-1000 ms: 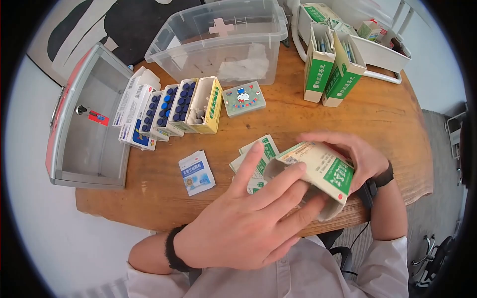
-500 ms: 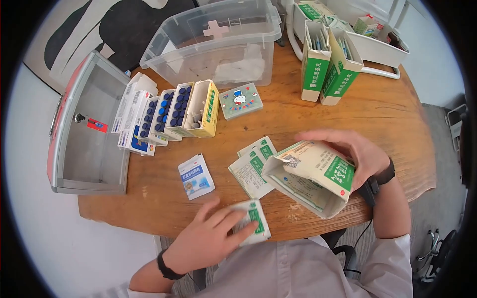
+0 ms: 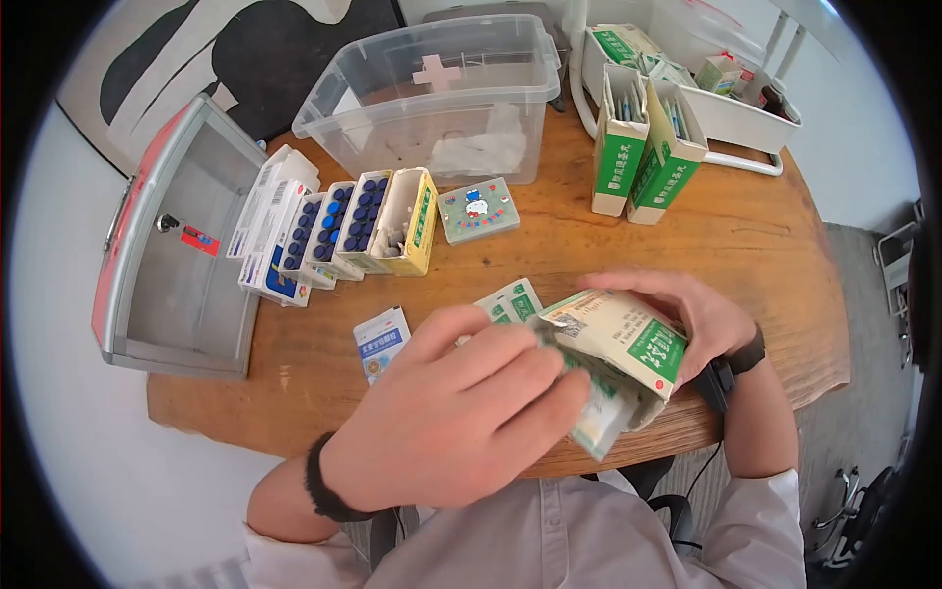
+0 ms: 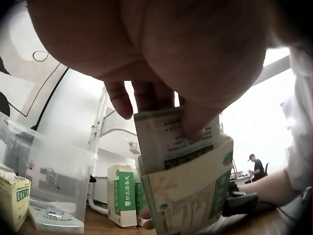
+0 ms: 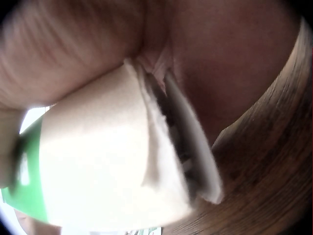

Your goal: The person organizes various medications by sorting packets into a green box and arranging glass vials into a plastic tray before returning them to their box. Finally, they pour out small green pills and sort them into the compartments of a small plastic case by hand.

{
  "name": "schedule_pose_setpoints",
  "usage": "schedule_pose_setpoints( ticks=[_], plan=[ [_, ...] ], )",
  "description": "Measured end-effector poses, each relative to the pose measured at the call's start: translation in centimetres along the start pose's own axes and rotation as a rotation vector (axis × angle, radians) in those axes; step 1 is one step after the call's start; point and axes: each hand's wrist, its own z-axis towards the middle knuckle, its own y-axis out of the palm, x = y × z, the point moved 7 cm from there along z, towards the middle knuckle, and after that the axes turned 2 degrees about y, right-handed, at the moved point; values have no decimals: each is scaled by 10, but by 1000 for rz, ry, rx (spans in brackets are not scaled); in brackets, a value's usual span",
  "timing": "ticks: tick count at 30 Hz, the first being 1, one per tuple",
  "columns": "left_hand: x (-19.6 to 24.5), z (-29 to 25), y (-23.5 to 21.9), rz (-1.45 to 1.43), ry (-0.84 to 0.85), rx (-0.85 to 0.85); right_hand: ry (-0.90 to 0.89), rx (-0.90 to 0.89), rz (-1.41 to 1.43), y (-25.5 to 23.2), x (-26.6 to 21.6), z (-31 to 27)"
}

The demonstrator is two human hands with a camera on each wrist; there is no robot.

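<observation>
In the head view my left hand [image 3: 461,412] pinches a green and white sachet [image 3: 601,417] at the open mouth of a cream and green box [image 3: 623,334]. My right hand [image 3: 702,319] grips that box from its far end, tilted above the table's front edge. The left wrist view shows the sachet [image 4: 168,129] between thumb and fingers, its lower part hidden behind the wall of the box [image 4: 190,196]. Behind my left hand lie more green and white sachets [image 3: 512,299] and a blue and white sachet [image 3: 381,339], partly covered.
A clear bin [image 3: 432,118] stands at the back, beside a flat decorated case [image 3: 479,210]. Boxes of blue-capped vials [image 3: 366,211] and a glass-fronted cabinet [image 3: 186,265] are at left. Two upright green boxes [image 3: 667,157] and a white tray [image 3: 731,123] stand at the back right.
My left hand has moved right and up from the table's front edge, bringing the sachet to the box's mouth. My right hand still holds the box.
</observation>
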Motion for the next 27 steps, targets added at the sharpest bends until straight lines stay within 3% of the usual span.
schedule_pose_setpoints(
  ticks=[6,12,14,18,21,24,27],
  plan=[
    [0,5,21,-5,-16,-96,-2,-18,-40,-1,1,-1],
    [-24,-25,-13,3,-68,32,-15,-15,-72,-2,0,-1],
    [-43,-46,-3,-81,-206,-83,-22,-21,-105,-2,0,-1],
    [-40,-59,43,-205,-274,-236,2,-7,-19,-3,3,0],
    [-16,-78,61,-207,-222,-465,-1,-2,20,-2,2,2],
    [15,-106,66,-103,-50,-556,8,16,16,-4,3,-2],
    [39,-119,60,-134,75,-512,-4,-4,-15,-4,4,0]
  ],
)
